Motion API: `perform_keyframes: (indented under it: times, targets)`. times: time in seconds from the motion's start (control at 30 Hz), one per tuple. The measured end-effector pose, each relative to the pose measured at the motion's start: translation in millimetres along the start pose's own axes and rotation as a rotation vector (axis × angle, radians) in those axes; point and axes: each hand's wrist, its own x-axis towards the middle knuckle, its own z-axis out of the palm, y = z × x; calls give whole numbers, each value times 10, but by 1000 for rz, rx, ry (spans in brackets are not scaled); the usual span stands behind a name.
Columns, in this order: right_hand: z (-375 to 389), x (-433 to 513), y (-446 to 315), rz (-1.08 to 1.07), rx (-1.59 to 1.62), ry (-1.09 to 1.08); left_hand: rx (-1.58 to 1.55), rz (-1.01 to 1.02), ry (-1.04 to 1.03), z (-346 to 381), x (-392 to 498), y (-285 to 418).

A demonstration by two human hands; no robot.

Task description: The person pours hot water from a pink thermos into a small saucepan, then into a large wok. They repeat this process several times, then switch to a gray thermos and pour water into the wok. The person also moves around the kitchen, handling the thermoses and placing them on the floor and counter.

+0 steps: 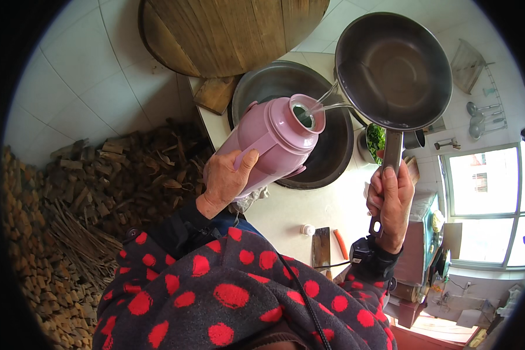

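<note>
My left hand (228,177) grips the handle of a pink thermos flask (256,144), which leans with its open mouth toward the upper right. In my right hand (393,199) is the handle of a dark frying pan (396,70), held tilted above and to the right of the flask. Two clear streams of water (332,106) run between the pan's left rim and the flask's mouth. Some liquid shows inside the mouth. Under the flask lies a large dark wok (332,157) set into the pale counter, partly hidden by the flask.
A round wooden lid (232,33) leans on the tiled wall. Stacked firewood (105,175) fills the left. On the counter (284,210) are a cleaver (320,247), a carrot (340,244), a small white jar (307,229) and a bowl of chopped greens (375,138). Ladles (477,124) hang at right.
</note>
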Motion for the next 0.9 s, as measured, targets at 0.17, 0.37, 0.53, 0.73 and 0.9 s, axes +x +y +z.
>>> perform_keyframes:
  times: [0.17,0.37,0.53,0.73,0.9]
  targets:
    - [13,3,6,-12,-31,14,0,3,1,5,0,-17]
    - [29,-3,18,-57,-72,1,-2,12,15,6,-4,-30]
    - [38,-23,29,-60,-103,7,-13,20,24,1,-15,-36]
    - [36,-18,37,-95,-178,-18,-27,27,27,-2,-22,-55]
    - [12,-34,60,-116,-276,-8,-44,33,27,-13,-37,-64]
